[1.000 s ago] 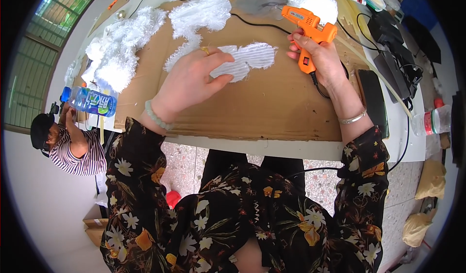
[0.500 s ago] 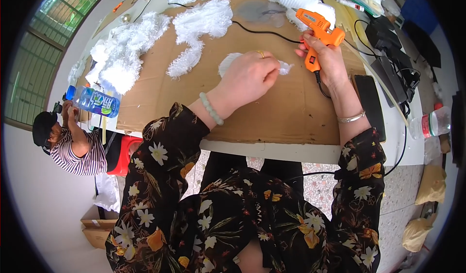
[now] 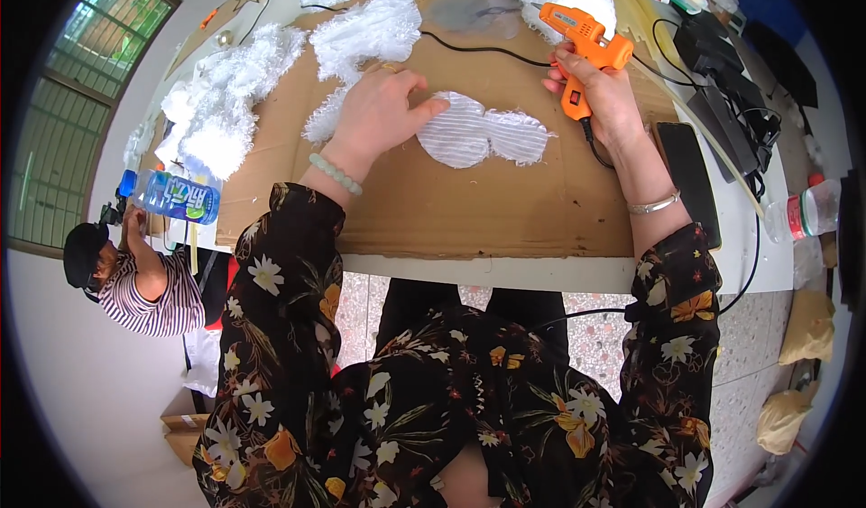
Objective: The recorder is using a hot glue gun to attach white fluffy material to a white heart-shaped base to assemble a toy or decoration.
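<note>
On the brown cardboard (image 3: 505, 219) lies a white ribbed fabric piece (image 3: 456, 129), gathered narrow in its middle like a bow. My left hand (image 3: 379, 115) is open at its left side, the thumb tip over or against its edge; I cannot tell if they touch. The left fingertips reach toward a fluffy white fabric strip (image 3: 370, 34), partly covering its lower part. My right hand (image 3: 595, 93) is closed around the handle of an orange hot glue gun (image 3: 586, 39), raised above the cardboard with its nozzle pointing up and left.
A heap of fluffy white fabric (image 3: 225, 102) lies at the left, beside a blue-capped bottle (image 3: 176, 197). A black cable (image 3: 487, 50) crosses the cardboard. At the right are a dark phone (image 3: 686, 179) and black adapters (image 3: 713, 52). Another person (image 3: 153, 282) sits at far left.
My left hand has let go of the ribbed piece's middle and moved left, opening its fingers and uncovering the piece. My right hand still holds the glue gun, almost in place.
</note>
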`<state>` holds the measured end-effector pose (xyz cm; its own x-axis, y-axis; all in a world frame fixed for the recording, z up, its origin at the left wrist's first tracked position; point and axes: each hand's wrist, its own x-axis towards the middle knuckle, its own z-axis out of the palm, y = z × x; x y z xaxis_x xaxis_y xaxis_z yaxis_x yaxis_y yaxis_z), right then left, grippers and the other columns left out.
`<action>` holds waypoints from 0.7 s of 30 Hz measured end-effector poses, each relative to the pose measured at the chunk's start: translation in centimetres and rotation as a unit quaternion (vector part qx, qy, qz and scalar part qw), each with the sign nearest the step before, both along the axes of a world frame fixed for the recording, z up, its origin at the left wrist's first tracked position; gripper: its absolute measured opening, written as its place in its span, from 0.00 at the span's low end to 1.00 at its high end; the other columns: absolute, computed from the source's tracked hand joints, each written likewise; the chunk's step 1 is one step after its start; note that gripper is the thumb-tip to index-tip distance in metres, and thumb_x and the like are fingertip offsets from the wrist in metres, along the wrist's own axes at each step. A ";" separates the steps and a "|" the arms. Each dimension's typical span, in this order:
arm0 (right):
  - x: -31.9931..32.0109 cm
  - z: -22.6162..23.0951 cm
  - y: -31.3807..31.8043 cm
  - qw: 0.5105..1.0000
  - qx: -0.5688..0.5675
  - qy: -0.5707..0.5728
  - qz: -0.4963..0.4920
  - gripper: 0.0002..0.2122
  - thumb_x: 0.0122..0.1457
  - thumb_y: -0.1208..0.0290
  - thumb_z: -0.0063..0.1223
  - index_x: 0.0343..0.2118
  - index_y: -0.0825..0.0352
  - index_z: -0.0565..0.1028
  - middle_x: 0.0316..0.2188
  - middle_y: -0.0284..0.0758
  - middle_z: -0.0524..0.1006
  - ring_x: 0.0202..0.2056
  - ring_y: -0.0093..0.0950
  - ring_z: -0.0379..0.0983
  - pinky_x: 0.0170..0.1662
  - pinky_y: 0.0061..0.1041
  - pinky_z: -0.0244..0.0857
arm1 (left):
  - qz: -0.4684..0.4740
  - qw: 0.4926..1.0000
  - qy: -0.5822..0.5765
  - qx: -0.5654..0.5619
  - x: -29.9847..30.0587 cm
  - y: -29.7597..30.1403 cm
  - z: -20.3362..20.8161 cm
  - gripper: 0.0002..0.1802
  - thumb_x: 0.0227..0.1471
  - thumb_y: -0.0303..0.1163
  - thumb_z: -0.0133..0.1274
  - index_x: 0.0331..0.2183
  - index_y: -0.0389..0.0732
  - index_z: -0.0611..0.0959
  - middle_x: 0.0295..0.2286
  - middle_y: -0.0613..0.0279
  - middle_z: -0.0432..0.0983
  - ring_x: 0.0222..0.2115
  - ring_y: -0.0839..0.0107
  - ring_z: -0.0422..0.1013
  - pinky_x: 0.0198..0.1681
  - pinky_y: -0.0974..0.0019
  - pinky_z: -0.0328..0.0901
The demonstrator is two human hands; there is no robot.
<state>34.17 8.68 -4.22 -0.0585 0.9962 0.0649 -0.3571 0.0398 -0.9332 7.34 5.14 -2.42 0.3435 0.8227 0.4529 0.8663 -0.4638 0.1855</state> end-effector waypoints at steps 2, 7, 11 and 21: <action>-0.1 0.0 0.0 1.000 0.012 0.000 0.006 0.06 0.54 0.76 0.51 0.35 0.70 0.70 0.32 0.36 0.73 0.29 0.23 0.71 0.35 0.25 0.72 | -0.010 0.999 0.010 -0.043 -0.3 -0.2 -0.7 0.15 0.43 0.40 0.57 0.25 0.37 0.77 0.21 0.56 0.73 0.25 0.57 0.69 0.30 0.58 0.64; -0.2 -0.8 0.1 1.000 0.012 0.000 0.007 0.06 0.54 0.76 0.51 0.35 0.70 0.70 0.31 0.36 0.73 0.29 0.23 0.71 0.35 0.25 0.72 | 0.005 0.984 -0.139 -0.109 0.8 -1.2 -1.8 0.13 0.44 0.36 0.57 0.24 0.37 0.75 0.19 0.57 0.72 0.21 0.61 0.68 0.26 0.62 0.63; 0.0 -1.2 0.4 1.000 0.017 -0.009 0.010 0.07 0.54 0.76 0.51 0.35 0.71 0.70 0.31 0.36 0.73 0.29 0.23 0.71 0.35 0.26 0.72 | 0.030 0.902 -0.325 -0.282 1.5 -2.6 -0.3 0.10 0.46 0.32 0.56 0.27 0.37 0.75 0.17 0.60 0.70 0.16 0.71 0.65 0.21 0.67 0.62; -1.1 1.1 0.7 1.000 0.019 -0.018 0.008 0.08 0.54 0.76 0.52 0.36 0.71 0.70 0.32 0.38 0.73 0.30 0.24 0.72 0.35 0.26 0.72 | 0.055 0.997 0.029 -0.038 -1.6 -3.5 1.7 0.13 0.43 0.32 0.58 0.32 0.37 0.75 0.20 0.57 0.73 0.19 0.62 0.70 0.22 0.63 0.64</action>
